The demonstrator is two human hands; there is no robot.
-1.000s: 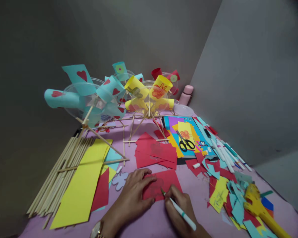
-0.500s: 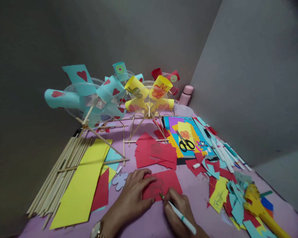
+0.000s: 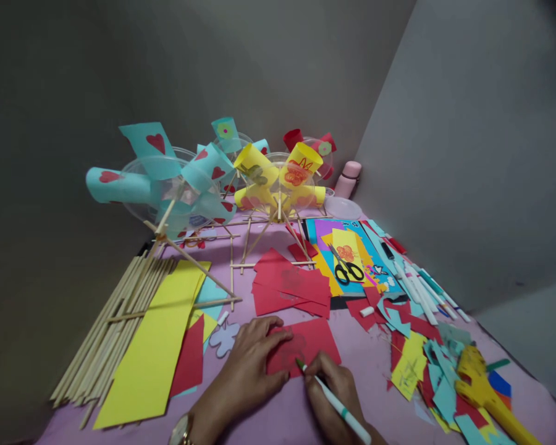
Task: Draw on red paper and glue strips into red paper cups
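Observation:
A red piece of paper (image 3: 322,340) lies flat on the table before me, with a faint dark drawing on it. My left hand (image 3: 254,352) rests on its left side, fingers spread and holding nothing. In my right hand (image 3: 331,395) is a white felt-tip marker (image 3: 340,408) with a green tip and band, its tip touching the paper. Just left of my left hand sits a pale flower-shaped cutout (image 3: 223,339). Beyond the paper is a pile of more red paper pieces (image 3: 290,284), the upper one bearing a dark drawing.
Paper windmills on stick frames, one blue (image 3: 141,185) and one yellow (image 3: 301,164), stand behind. Wooden sticks (image 3: 97,334) and yellow paper strips (image 3: 148,352) lie left. To the right are scissors (image 3: 345,269), several markers (image 3: 417,287), paper scraps (image 3: 442,383) and a yellow glue gun (image 3: 486,395).
The marker's tip has shifted very slightly left and up on the red paper. My left hand keeps its place on the paper.

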